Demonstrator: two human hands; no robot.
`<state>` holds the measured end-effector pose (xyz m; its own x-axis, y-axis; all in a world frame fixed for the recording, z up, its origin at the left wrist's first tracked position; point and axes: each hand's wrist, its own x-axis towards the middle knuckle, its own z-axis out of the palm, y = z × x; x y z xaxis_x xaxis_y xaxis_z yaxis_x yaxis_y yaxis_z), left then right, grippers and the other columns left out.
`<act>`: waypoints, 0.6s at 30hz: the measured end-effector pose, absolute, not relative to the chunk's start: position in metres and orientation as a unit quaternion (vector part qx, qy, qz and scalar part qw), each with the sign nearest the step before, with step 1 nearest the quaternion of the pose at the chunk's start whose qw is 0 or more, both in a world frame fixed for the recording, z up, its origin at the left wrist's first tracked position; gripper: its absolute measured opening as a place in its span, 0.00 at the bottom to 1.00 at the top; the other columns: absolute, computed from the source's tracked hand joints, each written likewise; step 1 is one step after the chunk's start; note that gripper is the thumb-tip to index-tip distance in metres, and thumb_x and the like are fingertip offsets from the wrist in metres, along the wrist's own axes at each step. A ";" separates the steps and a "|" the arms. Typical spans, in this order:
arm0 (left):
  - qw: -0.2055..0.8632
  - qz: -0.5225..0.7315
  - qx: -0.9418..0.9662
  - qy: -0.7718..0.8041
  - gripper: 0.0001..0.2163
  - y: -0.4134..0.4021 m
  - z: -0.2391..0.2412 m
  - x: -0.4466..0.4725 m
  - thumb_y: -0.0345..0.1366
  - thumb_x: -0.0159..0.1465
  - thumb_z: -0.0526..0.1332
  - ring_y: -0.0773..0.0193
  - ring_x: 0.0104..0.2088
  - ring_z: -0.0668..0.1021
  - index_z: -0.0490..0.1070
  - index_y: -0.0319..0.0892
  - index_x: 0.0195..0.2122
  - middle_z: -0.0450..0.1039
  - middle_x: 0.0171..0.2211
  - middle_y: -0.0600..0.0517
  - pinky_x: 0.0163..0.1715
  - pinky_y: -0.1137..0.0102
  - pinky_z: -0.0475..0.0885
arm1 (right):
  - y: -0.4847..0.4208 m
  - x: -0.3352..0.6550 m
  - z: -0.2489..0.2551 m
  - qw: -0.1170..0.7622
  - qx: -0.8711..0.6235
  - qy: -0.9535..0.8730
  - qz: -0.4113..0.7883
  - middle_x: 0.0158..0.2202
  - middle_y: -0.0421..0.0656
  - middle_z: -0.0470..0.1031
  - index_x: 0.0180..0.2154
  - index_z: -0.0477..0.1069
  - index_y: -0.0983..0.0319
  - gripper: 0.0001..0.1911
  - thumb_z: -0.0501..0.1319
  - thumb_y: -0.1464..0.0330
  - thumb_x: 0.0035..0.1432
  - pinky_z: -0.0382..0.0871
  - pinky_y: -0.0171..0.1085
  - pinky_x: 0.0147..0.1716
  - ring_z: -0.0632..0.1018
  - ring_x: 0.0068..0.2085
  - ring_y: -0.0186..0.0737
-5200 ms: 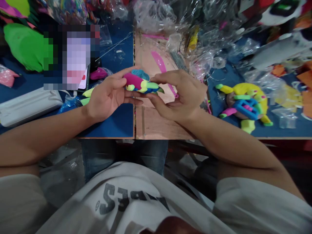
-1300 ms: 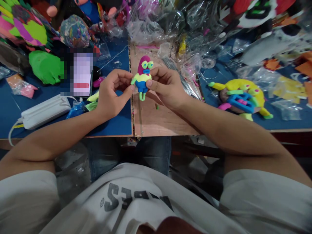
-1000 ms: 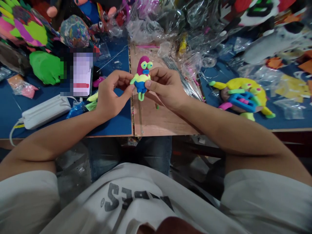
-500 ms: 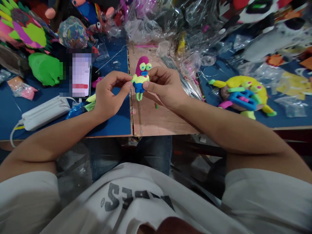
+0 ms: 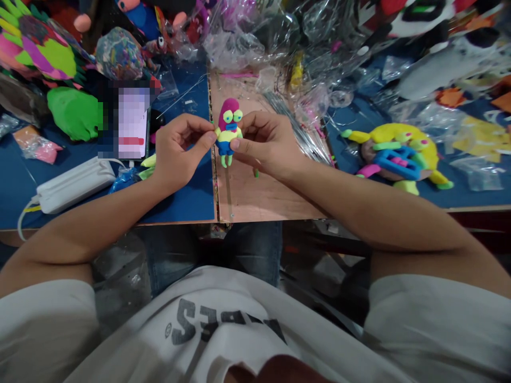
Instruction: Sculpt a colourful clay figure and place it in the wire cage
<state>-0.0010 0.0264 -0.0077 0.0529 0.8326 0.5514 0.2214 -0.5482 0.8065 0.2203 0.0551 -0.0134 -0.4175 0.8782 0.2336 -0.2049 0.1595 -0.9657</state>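
Note:
A small clay figure (image 5: 229,126) is held upright between my hands, above the bare wooden part of the table. It has a magenta head, bulging pale-yellow eyes, blue lips, a yellow top, blue shorts and light-green legs. My right hand (image 5: 267,139) pinches its body from the right, thumb across the shorts and the other fingers behind. From the left, the thumb and forefinger of my left hand (image 5: 181,149) close on the figure's small yellow arm.
Left lie a phone (image 5: 133,125), a white power bank (image 5: 75,185) with a cable, and a green clay lump (image 5: 74,113). Thin metal wires (image 5: 297,127) lie beyond my right hand. A yellow-and-blue clay piece (image 5: 401,154) sits right. Clear plastic bags (image 5: 275,32) cover the back.
The figure has turned more upright and faces front, dipping slightly lower and to the left. Both hands keep their pinch and have shifted only a little.

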 end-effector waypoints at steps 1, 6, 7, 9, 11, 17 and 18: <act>0.269 0.568 0.672 0.393 0.18 0.027 -0.008 -0.001 0.57 0.69 0.73 0.57 0.42 0.88 0.81 0.46 0.42 0.84 0.38 0.51 0.45 0.61 0.87 | 0.055 0.220 -0.013 0.462 -0.276 -0.607 0.585 0.40 0.42 0.84 0.39 0.79 0.57 0.28 0.84 0.47 0.47 0.82 0.40 0.37 0.83 0.38 0.41; 0.258 0.563 0.685 0.384 0.15 0.030 -0.009 -0.002 0.54 0.70 0.73 0.57 0.41 0.87 0.82 0.47 0.41 0.83 0.38 0.50 0.45 0.61 0.86 | 0.055 0.222 -0.013 0.451 -0.284 -0.619 0.577 0.36 0.41 0.83 0.40 0.78 0.57 0.29 0.85 0.48 0.47 0.81 0.39 0.34 0.83 0.35 0.39; 0.258 0.562 0.687 0.382 0.15 0.030 -0.009 -0.002 0.54 0.70 0.73 0.57 0.41 0.87 0.82 0.47 0.41 0.83 0.38 0.50 0.45 0.61 0.86 | 0.055 0.222 -0.012 0.447 -0.289 -0.621 0.576 0.36 0.41 0.83 0.40 0.77 0.57 0.29 0.85 0.48 0.47 0.80 0.39 0.33 0.83 0.35 0.40; 0.262 0.562 0.686 0.381 0.16 0.030 -0.009 -0.003 0.55 0.71 0.72 0.56 0.41 0.87 0.81 0.47 0.41 0.83 0.38 0.50 0.46 0.60 0.86 | 0.054 0.222 -0.012 0.447 -0.295 -0.622 0.571 0.36 0.41 0.84 0.40 0.77 0.57 0.30 0.85 0.47 0.47 0.81 0.39 0.33 0.83 0.36 0.40; 0.278 0.558 0.683 0.379 0.18 0.030 -0.010 -0.003 0.56 0.70 0.72 0.56 0.43 0.87 0.80 0.46 0.44 0.83 0.40 0.49 0.48 0.59 0.87 | 0.054 0.222 -0.011 0.460 -0.295 -0.625 0.557 0.37 0.42 0.84 0.41 0.77 0.56 0.31 0.84 0.46 0.47 0.82 0.40 0.35 0.83 0.36 0.41; 0.330 0.531 0.682 0.380 0.23 0.032 -0.015 -0.003 0.58 0.65 0.76 0.53 0.45 0.88 0.77 0.45 0.47 0.84 0.41 0.49 0.49 0.57 0.87 | 0.050 0.222 -0.008 0.479 -0.300 -0.631 0.531 0.36 0.41 0.84 0.41 0.79 0.56 0.29 0.80 0.42 0.51 0.84 0.40 0.35 0.83 0.36 0.40; 0.335 0.531 0.679 0.380 0.23 0.032 -0.016 -0.003 0.58 0.65 0.76 0.53 0.46 0.88 0.77 0.45 0.47 0.84 0.42 0.49 0.49 0.57 0.87 | 0.050 0.223 -0.007 0.482 -0.305 -0.629 0.529 0.35 0.41 0.84 0.40 0.79 0.55 0.28 0.79 0.41 0.53 0.84 0.40 0.35 0.83 0.36 0.41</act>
<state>-0.0028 0.0323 -0.0158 0.1468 0.8718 0.4673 0.1597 -0.4871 0.8586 0.2226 0.0499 -0.0070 -0.3507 0.8924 0.2838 -0.1263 0.2552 -0.9586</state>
